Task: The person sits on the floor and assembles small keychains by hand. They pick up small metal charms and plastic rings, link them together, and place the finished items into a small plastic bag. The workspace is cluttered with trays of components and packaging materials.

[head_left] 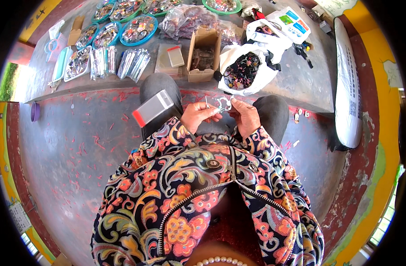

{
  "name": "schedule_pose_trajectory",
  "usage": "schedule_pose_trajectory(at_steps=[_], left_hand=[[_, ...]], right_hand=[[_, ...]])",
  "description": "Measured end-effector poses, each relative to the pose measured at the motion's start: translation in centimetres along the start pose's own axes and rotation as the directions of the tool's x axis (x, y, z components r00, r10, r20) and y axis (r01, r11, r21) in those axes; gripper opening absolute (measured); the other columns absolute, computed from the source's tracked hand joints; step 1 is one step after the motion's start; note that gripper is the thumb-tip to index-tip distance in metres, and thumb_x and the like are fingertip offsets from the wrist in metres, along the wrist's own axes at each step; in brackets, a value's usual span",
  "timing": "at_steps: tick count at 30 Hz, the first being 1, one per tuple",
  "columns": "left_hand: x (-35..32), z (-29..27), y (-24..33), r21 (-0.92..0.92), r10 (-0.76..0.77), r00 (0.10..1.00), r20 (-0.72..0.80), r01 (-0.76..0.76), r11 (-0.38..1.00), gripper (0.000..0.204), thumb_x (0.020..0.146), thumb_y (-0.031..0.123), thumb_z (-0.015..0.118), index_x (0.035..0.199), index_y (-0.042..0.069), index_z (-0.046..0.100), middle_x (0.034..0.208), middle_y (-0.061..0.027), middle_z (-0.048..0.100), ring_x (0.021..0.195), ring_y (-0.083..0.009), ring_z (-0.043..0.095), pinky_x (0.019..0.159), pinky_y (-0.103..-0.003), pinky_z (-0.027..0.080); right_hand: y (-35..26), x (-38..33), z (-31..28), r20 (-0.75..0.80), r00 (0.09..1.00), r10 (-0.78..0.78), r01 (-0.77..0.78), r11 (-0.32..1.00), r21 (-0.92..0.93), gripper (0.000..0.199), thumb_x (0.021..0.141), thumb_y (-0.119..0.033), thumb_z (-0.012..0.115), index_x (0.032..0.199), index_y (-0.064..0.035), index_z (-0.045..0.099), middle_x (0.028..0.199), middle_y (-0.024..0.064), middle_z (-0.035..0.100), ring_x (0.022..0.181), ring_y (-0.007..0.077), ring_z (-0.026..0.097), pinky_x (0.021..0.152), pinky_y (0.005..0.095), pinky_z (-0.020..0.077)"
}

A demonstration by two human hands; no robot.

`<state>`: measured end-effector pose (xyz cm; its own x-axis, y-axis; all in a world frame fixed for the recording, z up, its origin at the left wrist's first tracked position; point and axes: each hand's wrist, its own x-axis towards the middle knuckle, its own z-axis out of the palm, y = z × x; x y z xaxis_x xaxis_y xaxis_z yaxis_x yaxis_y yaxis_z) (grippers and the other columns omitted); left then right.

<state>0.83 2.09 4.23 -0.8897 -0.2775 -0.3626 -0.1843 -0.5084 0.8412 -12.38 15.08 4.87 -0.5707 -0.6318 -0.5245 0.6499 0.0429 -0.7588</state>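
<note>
Delicately, the left hand (197,116) and right hand (246,116) pinch a small, clear, glossy plastic piece (224,103) with whitish curls, held between them near the gap between the knees. Smooth transparent sleeves (155,107) with a red edge lie slanted on the left thigh (155,85). Beyond the knees runs the near edge of a grey ledge (303,88); scrap-strewn floor (70,155) spreads left. Farther off, a cardboard box (203,76) and a crumpled white bag (252,90) block the middle; blue-rimmed baskets (139,44) stand far left.
</note>
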Motion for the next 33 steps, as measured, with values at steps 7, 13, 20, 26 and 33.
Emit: schedule_pose_trajectory(at_steps=[7,13,20,26,33], left_hand=[[0.1,-0.1,-0.1,0.001,-0.007,1.0,-0.021,0.007,1.0,0.02,0.081,0.018,0.057,0.088,0.0,0.057,0.079,-0.0114,0.063,0.067,-0.0138,0.059,0.059,-0.022,0.042],[-0.1,-1.1,-0.5,0.018,0.003,1.0,0.009,-0.003,1.0,0.021,0.081,0.017,0.057,0.085,-0.004,0.056,0.077,-0.0139,0.063,0.066,-0.0164,0.06,0.06,-0.024,0.045],[0.4,-1.7,-0.4,-0.081,-0.146,0.973,-0.179,0.133,0.988,0.028,0.084,0.03,0.052,0.088,0.002,0.056,0.077,-0.0095,0.063,0.065,-0.012,0.058,0.058,-0.021,0.043],[1.2,-2.0,-1.3,0.114,-0.153,0.982,-0.108,0.165,0.98,0.033,0.085,0.031,0.047,0.092,0.001,0.056,0.079,-0.0085,0.062,0.068,-0.0128,0.058,0.058,-0.021,0.041],[1.6,-1.7,-1.2,0.109,-0.184,0.978,-0.098,0.194,0.975,0.03,0.086,0.029,0.045,0.091,0.001,0.057,0.08,-0.0084,0.063,0.069,-0.0142,0.059,0.059,-0.024,0.043]], right_hand=[[-0.4,-0.5,0.7,0.022,1.0,0.012,-0.011,0.997,-0.072,0.02,0.077,-0.023,0.064,0.078,-0.0031,0.063,0.069,0.0028,0.059,0.062,0.0116,0.053,0.062,0.0249,0.0407],[-2.4,-0.4,-0.6,0.147,0.982,0.12,-0.066,0.942,-0.33,0.012,0.074,-0.016,0.065,0.073,-0.0039,0.063,0.061,0.0003,0.057,0.052,0.0075,0.049,0.05,0.0194,0.0347],[-4.8,1.8,-0.8,0.18,0.974,0.134,-0.034,0.88,-0.473,0.01,0.076,-0.009,0.062,0.081,-0.0012,0.06,0.062,0.0016,0.057,0.044,0.0059,0.049,0.037,0.0171,0.033],[-6.4,7.0,2.3,0.144,0.99,-0.007,0.062,0.923,-0.38,0.011,0.08,-0.013,0.056,0.086,-0.0033,0.056,0.064,0.0019,0.055,0.052,0.0082,0.049,0.046,0.0186,0.036],[-5.8,13.5,4.6,0.062,0.998,0.027,-0.012,0.971,-0.239,0.017,0.08,-0.014,0.053,0.089,0.0004,0.053,0.074,0.0096,0.06,0.061,0.0154,0.058,0.05,0.0209,0.0425]])
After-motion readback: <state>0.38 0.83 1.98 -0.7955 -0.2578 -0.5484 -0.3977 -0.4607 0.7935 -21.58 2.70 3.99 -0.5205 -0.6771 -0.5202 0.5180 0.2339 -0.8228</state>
